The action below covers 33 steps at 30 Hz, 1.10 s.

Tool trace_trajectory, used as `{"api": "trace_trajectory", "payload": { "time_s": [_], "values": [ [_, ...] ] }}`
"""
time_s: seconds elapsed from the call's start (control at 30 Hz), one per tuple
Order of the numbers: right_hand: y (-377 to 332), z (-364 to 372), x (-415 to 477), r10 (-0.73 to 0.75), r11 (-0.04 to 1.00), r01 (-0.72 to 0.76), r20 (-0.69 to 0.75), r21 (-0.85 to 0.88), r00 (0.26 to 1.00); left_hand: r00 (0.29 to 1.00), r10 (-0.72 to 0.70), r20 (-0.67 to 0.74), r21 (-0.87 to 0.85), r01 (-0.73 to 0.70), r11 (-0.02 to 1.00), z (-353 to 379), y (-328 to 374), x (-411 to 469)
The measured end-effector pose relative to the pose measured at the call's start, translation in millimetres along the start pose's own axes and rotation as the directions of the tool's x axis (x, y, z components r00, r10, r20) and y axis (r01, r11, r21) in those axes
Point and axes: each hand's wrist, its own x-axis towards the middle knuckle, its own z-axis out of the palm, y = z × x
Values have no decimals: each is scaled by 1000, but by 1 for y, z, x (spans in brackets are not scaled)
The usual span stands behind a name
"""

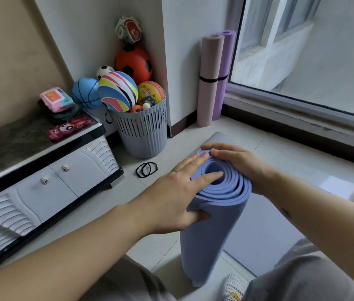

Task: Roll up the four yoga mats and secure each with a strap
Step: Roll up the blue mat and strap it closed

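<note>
The blue yoga mat (213,231) is seen rolled into a tube and stood on end on the tiled floor (291,161), in the lower middle of the frame, with its spiral top end turned toward the camera. The left hand (178,192) is laid over the near left of that top end. Its fingers are straight and slightly spread across the coils, and the thumb is pressed against the side of the roll. The right hand (241,164) is laid against the far right of the top, its fingers straight and close together along the rim. Nothing is pinched by either hand.

A flat stretch of the same blue is seen on the floor beyond and to the right of the roll. Whether it belongs to this mat cannot be told.

Two black strap loops (146,169) are seen lying together on the floor just left of the roll, apart from both hands.

In the upper middle, a mauve mat (209,61) and a purple mat (226,55) are stood upright against the wall, side by side. A black band (208,79) is wrapped round the middle of each.

To the left of them a grey slotted basket (143,135) heaped with balls (117,92) is placed on the floor, and a dark-topped bench (19,144) is seen along the left edge. The upper right is filled by a window (302,51).
</note>
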Motion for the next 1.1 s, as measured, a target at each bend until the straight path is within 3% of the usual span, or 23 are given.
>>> {"api": "trace_trajectory", "payload": {
  "time_s": [0.13, 0.23, 0.33, 0.4, 0.47, 0.5, 0.57, 0.63, 0.67, 0.77, 0.93, 1.0, 1.1],
  "values": [
    [2, 0, -7, -84, 996, 74, -192, -59, 978, 999, -3, 46, -3, 3, 1000, -3, 3, 8],
    [6, 7, -19, -163, 983, 185, -489, -2, 857, 997, -23, 73, 3, 23, 1000, -5, 5, 8],
    [19, 25, -44, -287, 929, 368, -568, 30, 771, 995, -50, 91, 1, 50, 999, -8, 9, 9],
    [32, 22, -62, -505, 860, 488, -394, -152, 768, 993, -57, 99, -5, 58, 998, -9, 13, 11],
    [34, 2, -77, -585, 721, 495, -44, -486, 810, 992, -55, 114, -6, 56, 998, -10, 14, 11],
    [32, -12, -81, -552, 584, 479, 112, -655, 826, 992, -51, 116, -5, 52, 999, -10, 14, 10],
    [22, -36, -83, -465, 214, 455, 319, -864, 826, 993, -43, 114, -1, 43, 999, -9, 16, 9],
    [11, -42, -79, -387, -74, 435, 428, -897, 817, 993, -43, 110, -1, 43, 999, -7, 18, 10],
    [8, -40, -76, -354, -145, 428, 450, -892, 820, 993, -45, 108, 3, 45, 999, -7, 18, 11],
    [9, -30, -65, -357, -155, 427, 453, -891, 817, 992, -63, 106, 28, 61, 998, -9, 16, 8],
    [44, -7, -65, -629, 105, 500, 332, -860, 703, 993, -93, 79, 58, 89, 994, -5, 15, -5],
    [45, -3, -67, -652, 94, 501, 327, -860, 684, 995, -80, 59, 66, 76, 995, -4, 18, -7],
    [31, -5, -74, -589, -44, 538, 457, -842, 666, 1000, 9, 26, 65, -11, 998, -3, 22, -12]
  ]
}}
